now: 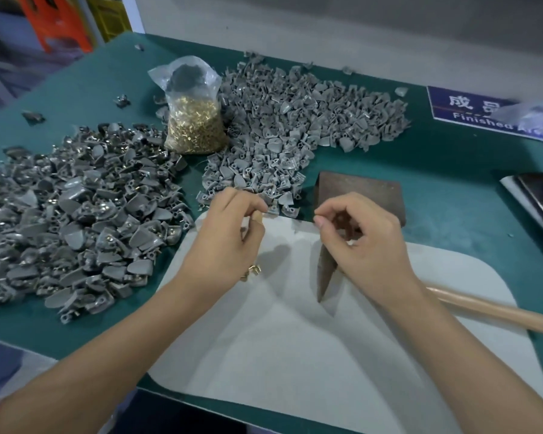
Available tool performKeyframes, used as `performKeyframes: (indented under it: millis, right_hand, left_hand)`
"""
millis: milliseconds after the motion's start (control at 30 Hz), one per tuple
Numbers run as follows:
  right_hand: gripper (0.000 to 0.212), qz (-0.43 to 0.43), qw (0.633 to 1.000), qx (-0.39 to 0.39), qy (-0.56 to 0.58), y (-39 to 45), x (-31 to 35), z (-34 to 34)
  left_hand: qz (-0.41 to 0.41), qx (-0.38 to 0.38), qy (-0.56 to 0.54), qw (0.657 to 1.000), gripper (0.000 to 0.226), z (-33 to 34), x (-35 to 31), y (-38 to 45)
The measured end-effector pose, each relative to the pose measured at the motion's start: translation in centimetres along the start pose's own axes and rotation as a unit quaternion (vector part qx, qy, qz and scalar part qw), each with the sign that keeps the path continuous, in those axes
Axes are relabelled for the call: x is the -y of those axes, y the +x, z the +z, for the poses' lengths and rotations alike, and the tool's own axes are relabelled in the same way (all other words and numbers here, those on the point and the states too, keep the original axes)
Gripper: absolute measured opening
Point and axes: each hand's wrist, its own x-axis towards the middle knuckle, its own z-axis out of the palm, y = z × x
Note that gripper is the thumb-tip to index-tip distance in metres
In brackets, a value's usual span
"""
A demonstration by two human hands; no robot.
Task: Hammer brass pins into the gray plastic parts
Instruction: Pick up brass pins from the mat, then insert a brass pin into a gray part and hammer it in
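Brass pins [252,272] sit loose under left hand [229,242], its fingers pinching a gray plastic part [271,209] at the pile's [279,133] edge; right hand [362,245] curled, contents unclear.

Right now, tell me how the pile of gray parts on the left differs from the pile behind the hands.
The left pile looks darker, and brass or shiny metal shows in many of its pieces; the back pile is paler, plain gray with open holes. The left pile lies beside the white mat; the back pile runs from the mat's far edge toward the wall, beside the bag of brass pins. Both are loose heaps on the green table.
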Motion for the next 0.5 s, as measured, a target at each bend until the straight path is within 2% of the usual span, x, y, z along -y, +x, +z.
performKeyframes:
  millis: [167, 500]
  right_hand:
    - [0.010, 0.004, 0.999, -0.045, -0.026, -0.2, -0.4, -0.9]
    - [0.015, 0.019, 0.999, -0.019, -0.036, -0.8, 1.0, -0.5]
  left_hand:
    - [-0.044, -0.008, -0.019, 0.999, 0.021, -0.4, -0.2, -0.9]
    - [-0.028, 0.010, 0.044, 0.999, 0.015, -0.4, -0.4, -1.1]
